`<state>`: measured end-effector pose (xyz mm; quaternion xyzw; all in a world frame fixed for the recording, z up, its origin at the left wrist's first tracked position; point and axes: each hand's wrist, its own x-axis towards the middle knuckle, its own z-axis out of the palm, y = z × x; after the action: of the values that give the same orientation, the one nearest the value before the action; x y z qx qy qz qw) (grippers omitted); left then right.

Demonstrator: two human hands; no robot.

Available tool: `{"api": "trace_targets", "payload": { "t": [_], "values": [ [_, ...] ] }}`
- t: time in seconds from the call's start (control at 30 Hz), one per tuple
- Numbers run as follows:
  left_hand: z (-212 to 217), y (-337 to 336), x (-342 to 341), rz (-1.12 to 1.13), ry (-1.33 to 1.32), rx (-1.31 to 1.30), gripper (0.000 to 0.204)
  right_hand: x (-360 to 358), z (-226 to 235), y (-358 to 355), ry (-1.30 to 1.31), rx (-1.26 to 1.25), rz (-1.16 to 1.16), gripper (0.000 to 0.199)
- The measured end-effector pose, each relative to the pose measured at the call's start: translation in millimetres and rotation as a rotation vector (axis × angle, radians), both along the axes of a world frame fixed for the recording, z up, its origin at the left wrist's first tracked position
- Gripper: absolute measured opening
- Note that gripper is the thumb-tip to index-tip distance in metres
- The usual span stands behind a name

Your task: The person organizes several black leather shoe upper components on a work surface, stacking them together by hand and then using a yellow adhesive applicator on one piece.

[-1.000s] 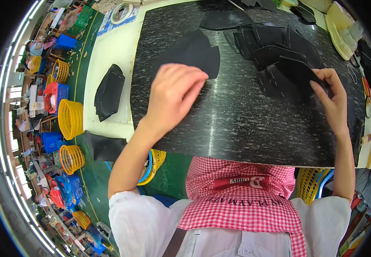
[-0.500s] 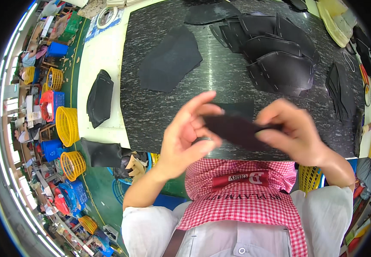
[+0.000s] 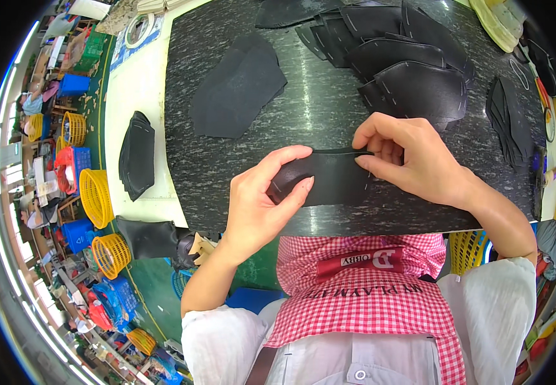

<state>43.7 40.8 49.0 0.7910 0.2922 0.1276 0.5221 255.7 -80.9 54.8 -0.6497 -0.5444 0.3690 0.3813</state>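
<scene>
A black leather piece [image 3: 339, 179] with pale marks near its ends lies between my two hands, at the near part of the dark speckled work surface. My left hand [image 3: 268, 186] pinches its left end, with thumb on the upper face. At the top right corner, the thumb and fingertips of my right hand [image 3: 406, 154] close on the long far edge, which looks folded over in a narrow strip. My other right fingers curl inward. Beyond my right hand lies a fanned pile of black leather pieces [image 3: 419, 90] with pale edge marks.
Dull dark pieces [image 3: 236, 90] lie at the far left of the speckled board [image 3: 227, 186]. One black stack [image 3: 138, 157] rests on the pale table edge at left, another [image 3: 509, 122] at right. Yellow baskets [image 3: 95, 199] stand on the floor to the left.
The dark piece was held raised and blurred between my hands; now it lies flatter and lower over the board. My left fingers have closed onto its left end, and my right hand has shifted slightly left.
</scene>
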Motion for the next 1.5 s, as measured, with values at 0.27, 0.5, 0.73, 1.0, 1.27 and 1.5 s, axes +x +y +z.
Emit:
{"api": "trace_targets", "payload": {
  "t": [0.27, 0.5, 0.73, 1.0, 1.27, 1.5],
  "values": [
    [5, -3, 6, -0.022, 0.017, 0.162, 0.035, 0, -2, -3, -0.408, 0.217, 0.075, 0.02],
    [1, -1, 5, -0.104, 0.019, 0.597, 0.035, -35, -12, -11, -0.728, 0.48, 0.307, 0.03],
    [15, 77, -3, -0.018, -0.068, 0.96, 0.034, -35, -5, 6, -0.667, 0.319, 0.402, 0.046],
    [4, 97, 7, -0.019, -0.028, 0.716, 0.017, -21, -2, -7, -0.615, 0.375, 0.342, 0.038],
    [26, 77, -2, 0.124, -0.215, 0.963, 0.016, 73, 21, -29, -0.942, 0.288, -0.234, 0.032],
    [-6, 8, -21, -0.566, -0.143, 1.133, 0.032, 71, 11, -34, -0.859, 0.343, -0.32, 0.036]
  ]
}}
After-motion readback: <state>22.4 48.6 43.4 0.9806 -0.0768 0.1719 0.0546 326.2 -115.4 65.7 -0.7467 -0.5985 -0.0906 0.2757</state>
